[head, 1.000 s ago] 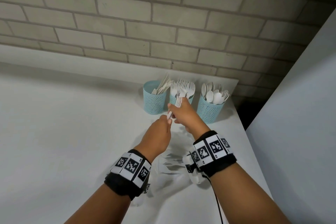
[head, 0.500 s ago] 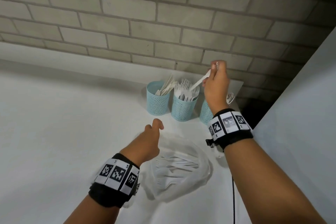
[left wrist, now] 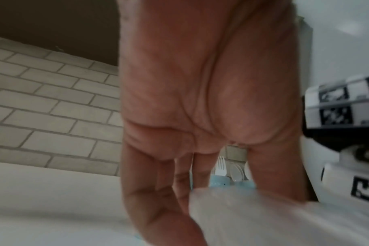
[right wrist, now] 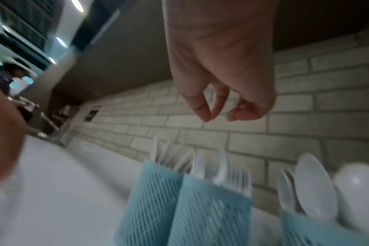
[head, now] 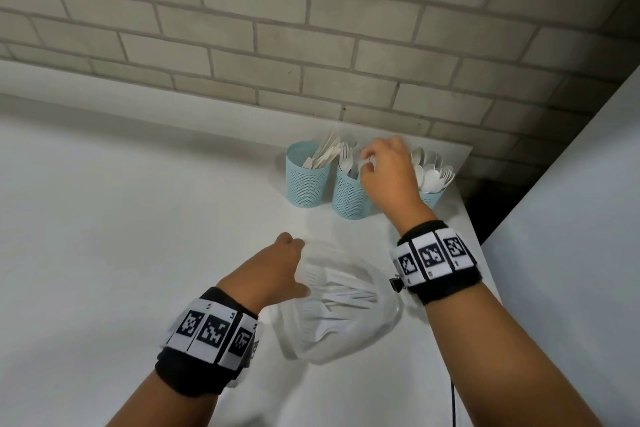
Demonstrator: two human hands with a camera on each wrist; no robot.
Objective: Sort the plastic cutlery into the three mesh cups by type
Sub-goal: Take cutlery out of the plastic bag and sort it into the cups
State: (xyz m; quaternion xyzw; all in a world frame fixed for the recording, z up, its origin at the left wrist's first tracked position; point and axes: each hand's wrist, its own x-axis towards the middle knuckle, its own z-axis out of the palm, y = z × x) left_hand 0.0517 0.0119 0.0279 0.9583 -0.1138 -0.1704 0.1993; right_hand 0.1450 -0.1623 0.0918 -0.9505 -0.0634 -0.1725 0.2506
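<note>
Three blue mesh cups stand in a row by the brick wall. The left cup (head: 306, 184) holds knives, the middle cup (head: 349, 199) forks and the right cup (head: 432, 198) spoons (right wrist: 314, 183). My right hand (head: 388, 177) hangs just over the fork cup (right wrist: 211, 208). Its fingers (right wrist: 202, 113) are loosely curled with nothing between them, and a fork (right wrist: 221, 164) stands in the cup right below. My left hand (head: 277, 267) rests with straight fingers (left wrist: 158, 199) on the near-left rim of a clear plastic tub (head: 346, 343), which holds several white forks and knives.
The white counter (head: 138, 253) ends just right of the spoon cup, where a dark gap (head: 485, 204) and a grey panel (head: 571, 253) begin. The brick wall (head: 311, 45) is close behind the cups. A cable (head: 452, 402) runs along my right forearm.
My right hand took a fork from the left hand, lifted it high by the wall, then came down over the middle cup and let it go. My left hand dropped back to the tub's rim.
</note>
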